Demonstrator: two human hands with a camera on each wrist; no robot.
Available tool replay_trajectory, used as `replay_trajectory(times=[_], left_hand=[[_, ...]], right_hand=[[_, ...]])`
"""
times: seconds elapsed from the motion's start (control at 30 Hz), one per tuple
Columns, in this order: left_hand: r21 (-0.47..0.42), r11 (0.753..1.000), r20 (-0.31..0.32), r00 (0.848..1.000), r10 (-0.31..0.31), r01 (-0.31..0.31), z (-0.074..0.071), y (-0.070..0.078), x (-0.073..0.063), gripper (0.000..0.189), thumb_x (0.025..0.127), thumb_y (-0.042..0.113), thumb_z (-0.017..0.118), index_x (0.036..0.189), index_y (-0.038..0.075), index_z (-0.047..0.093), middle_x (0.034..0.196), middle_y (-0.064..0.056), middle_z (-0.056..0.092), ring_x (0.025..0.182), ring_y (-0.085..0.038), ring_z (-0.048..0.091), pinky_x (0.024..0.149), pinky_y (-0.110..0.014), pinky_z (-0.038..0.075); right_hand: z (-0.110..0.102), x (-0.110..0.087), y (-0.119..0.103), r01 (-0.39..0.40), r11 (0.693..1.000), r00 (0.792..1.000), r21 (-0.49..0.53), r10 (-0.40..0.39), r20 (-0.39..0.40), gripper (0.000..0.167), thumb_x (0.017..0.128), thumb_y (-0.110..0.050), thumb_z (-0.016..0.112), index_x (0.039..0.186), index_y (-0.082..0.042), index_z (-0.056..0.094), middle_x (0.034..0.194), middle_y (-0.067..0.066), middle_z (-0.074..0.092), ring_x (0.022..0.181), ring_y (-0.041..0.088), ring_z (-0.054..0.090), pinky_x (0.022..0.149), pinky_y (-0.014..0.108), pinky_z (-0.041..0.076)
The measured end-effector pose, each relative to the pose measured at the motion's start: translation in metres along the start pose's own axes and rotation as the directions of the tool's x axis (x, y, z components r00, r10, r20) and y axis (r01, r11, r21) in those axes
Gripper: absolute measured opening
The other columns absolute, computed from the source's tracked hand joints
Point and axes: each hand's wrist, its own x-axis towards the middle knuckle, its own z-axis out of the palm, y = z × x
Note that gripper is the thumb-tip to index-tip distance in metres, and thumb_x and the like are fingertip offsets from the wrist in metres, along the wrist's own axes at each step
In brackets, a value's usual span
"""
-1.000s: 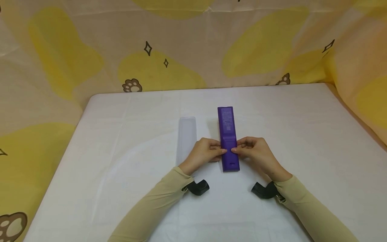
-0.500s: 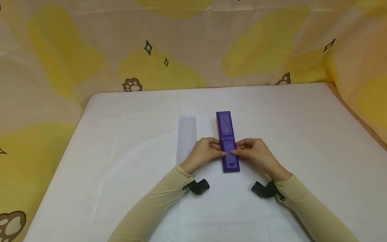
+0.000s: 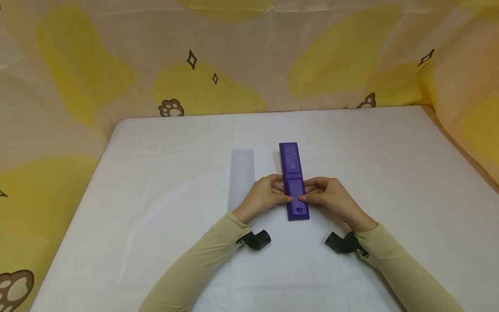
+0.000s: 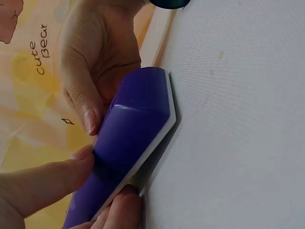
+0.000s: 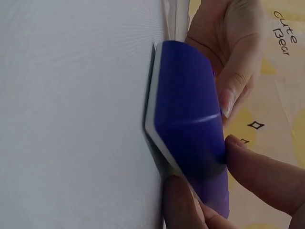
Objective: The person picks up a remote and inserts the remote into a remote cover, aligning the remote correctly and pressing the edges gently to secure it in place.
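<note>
A long purple remote control (image 3: 290, 162) is held face down between both hands, its printed label and battery cover (image 3: 297, 190) uppermost. My left hand (image 3: 266, 193) grips its left edge, thumb on top and fingers underneath. On the opposite edge my right hand (image 3: 329, 197) grips it the same way, the two thumb tips close together over the cover. In the left wrist view the purple shell (image 4: 133, 124) shows a thin white front layer, its near end close to the white surface. The right wrist view shows the remote's blunt end (image 5: 186, 81) and a thumb pressed on its back.
A clear, shallow plastic tray (image 3: 241, 173) lies on the white table (image 3: 175, 195) left of the remote, partly behind the left hand. Black wrist mounts (image 3: 257, 239) project from both sleeves. A yellow patterned cloth (image 3: 234, 52) hangs behind the table.
The remote's far end has dipped toward the table, and its back now catches light that shows the battery cover outline. Both hands keep their grip with thumbs slightly shifted.
</note>
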Motion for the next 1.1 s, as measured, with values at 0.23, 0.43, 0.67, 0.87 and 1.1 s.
replay_trajectory(times=[0.23, 0.43, 0.67, 0.87, 1.1], left_hand=[[0.038, 0.999, 0.013, 1.000, -0.016, 0.016, 0.0002, 0.0031, -0.0012, 0.062, 0.077, 0.014, 0.079, 0.130, -0.002, 0.050, 0.097, -0.007, 0.069, 0.085, -0.014, 0.064, 0.075, -0.024, 0.049], [0.046, 0.999, 0.020, 0.999, -0.025, 0.024, 0.0004, 0.0038, -0.0017, 0.063, 0.078, 0.016, 0.078, 0.131, -0.002, 0.049, 0.099, -0.006, 0.069, 0.087, -0.014, 0.062, 0.077, -0.025, 0.049], [0.032, 0.999, 0.046, 0.999, -0.016, 0.015, 0.0010, 0.0032, -0.0012, 0.064, 0.079, 0.014, 0.077, 0.133, -0.003, 0.047, 0.098, -0.007, 0.069, 0.082, -0.013, 0.064, 0.069, -0.021, 0.049], [0.084, 0.996, 0.064, 0.998, 0.027, -0.032, 0.0025, 0.0035, -0.0017, 0.062, 0.080, 0.015, 0.076, 0.133, -0.003, 0.049, 0.094, -0.006, 0.068, 0.077, -0.010, 0.065, 0.069, -0.020, 0.049], [0.101, 0.995, 0.040, 0.999, 0.010, -0.014, 0.0027, 0.0039, -0.0018, 0.063, 0.078, 0.017, 0.078, 0.131, -0.004, 0.050, 0.092, -0.005, 0.068, 0.078, -0.009, 0.064, 0.075, -0.023, 0.049]], right_hand=[[-0.0019, -0.0005, -0.0021, -0.001, 1.000, 1.000, -0.031, 0.002, 0.018, 0.058, 0.079, -0.007, 0.073, 0.127, 0.014, 0.047, 0.111, 0.023, 0.061, 0.082, 0.013, 0.063, 0.075, 0.021, 0.052], [-0.0030, 0.0011, -0.0022, 0.013, 1.000, 1.000, -0.023, -0.013, 0.028, 0.068, 0.079, -0.004, 0.073, 0.136, 0.011, 0.038, 0.115, 0.025, 0.055, 0.082, 0.015, 0.062, 0.074, 0.021, 0.052], [-0.0032, 0.0011, -0.0025, 0.006, 1.000, 1.000, -0.004, -0.006, 0.031, 0.070, 0.079, -0.003, 0.072, 0.136, 0.013, 0.036, 0.111, 0.025, 0.054, 0.081, 0.015, 0.061, 0.074, 0.022, 0.053], [-0.0038, 0.0009, -0.0021, -0.026, 0.999, 0.999, 0.027, 0.025, 0.026, 0.067, 0.078, 0.001, 0.071, 0.135, 0.014, 0.037, 0.107, 0.023, 0.054, 0.079, 0.014, 0.063, 0.073, 0.027, 0.055], [-0.0055, 0.0011, -0.0020, -0.032, 0.999, 0.999, 0.014, 0.031, 0.040, 0.068, 0.079, -0.002, 0.072, 0.134, 0.014, 0.037, 0.102, 0.020, 0.055, 0.078, 0.015, 0.062, 0.073, 0.028, 0.055]])
